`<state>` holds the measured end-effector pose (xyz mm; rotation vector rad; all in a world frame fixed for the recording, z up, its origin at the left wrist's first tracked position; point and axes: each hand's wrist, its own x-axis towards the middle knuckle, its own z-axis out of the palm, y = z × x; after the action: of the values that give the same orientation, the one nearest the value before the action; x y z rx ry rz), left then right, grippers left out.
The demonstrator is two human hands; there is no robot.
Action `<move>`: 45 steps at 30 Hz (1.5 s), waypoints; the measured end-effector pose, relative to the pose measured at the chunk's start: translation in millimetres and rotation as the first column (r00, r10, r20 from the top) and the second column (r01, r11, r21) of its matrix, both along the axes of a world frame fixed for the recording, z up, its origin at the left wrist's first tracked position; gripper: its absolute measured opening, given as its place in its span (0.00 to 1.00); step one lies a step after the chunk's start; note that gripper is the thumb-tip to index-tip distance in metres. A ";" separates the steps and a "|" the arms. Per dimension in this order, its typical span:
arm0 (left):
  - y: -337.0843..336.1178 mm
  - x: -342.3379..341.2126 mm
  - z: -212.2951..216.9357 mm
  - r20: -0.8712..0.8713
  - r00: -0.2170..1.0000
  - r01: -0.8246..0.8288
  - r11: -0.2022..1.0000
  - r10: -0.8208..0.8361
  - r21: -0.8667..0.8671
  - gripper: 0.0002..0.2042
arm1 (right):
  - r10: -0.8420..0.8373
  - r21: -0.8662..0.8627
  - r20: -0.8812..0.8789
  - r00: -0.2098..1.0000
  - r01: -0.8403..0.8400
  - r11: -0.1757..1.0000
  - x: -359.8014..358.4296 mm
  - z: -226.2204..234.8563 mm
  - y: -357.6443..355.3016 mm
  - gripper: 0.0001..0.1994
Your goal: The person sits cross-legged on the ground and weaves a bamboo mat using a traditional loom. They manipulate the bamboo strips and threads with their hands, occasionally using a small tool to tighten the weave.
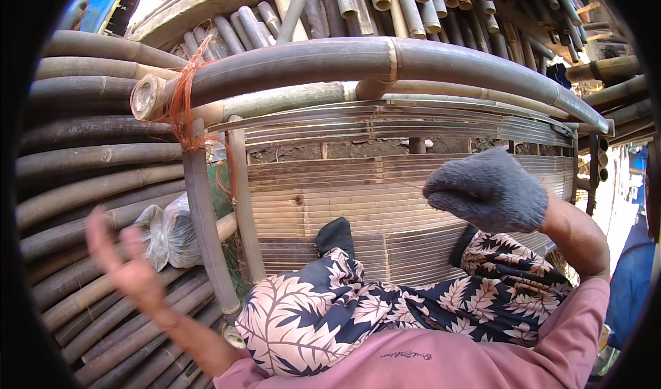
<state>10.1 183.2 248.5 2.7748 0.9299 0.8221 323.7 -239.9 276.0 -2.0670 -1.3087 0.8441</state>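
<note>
My left hand [134, 272] is bare and raised at the left, its fingers apart and smeared by motion. It holds nothing that I can see and is nearest to a clear plastic bag [177, 234]. A grey knit glove [482, 186] covers my right hand [499, 193], closed above the slatted bamboo platform [330, 213]. From its fingertips a thin reddish string [406, 184] runs leftward. Similar orange string [184, 100] is wound round the joint where a thick bamboo pole [296, 69] crosses an upright post [204, 217].
Stacked bamboo poles [96, 158] line the left side. More cut poles [413, 7] lie beyond the frame at the back. My legs in leaf-patterned trousers [310, 306] rest on the platform. Woven bamboo slats [427, 124] run below the thick pole.
</note>
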 end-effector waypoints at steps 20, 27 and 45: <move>-100.0 205.6 -293.1 -0.596 0.529 0.055 0.725 -0.604 -0.686 0.19 | -0.306 -0.343 0.570 0.762 0.560 0.754 -9.7 -277.7 43.1 0.07; -105.4 219.8 -294.6 -0.654 0.397 -0.022 0.706 -0.643 -0.708 0.21 | -0.340 -0.585 -0.150 0.928 0.194 0.788 -8.6 -329.4 155.4 0.16; -119.8 232.7 -320.0 -0.650 0.437 -0.274 0.596 -0.622 -0.755 0.24 | -0.192 -0.380 -0.354 0.915 0.046 0.924 5.7 -366.3 141.6 0.24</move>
<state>242.8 63.5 -71.5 2.1653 0.6801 -1.0930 329.4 -98.2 -90.3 -2.0776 -0.8456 1.4411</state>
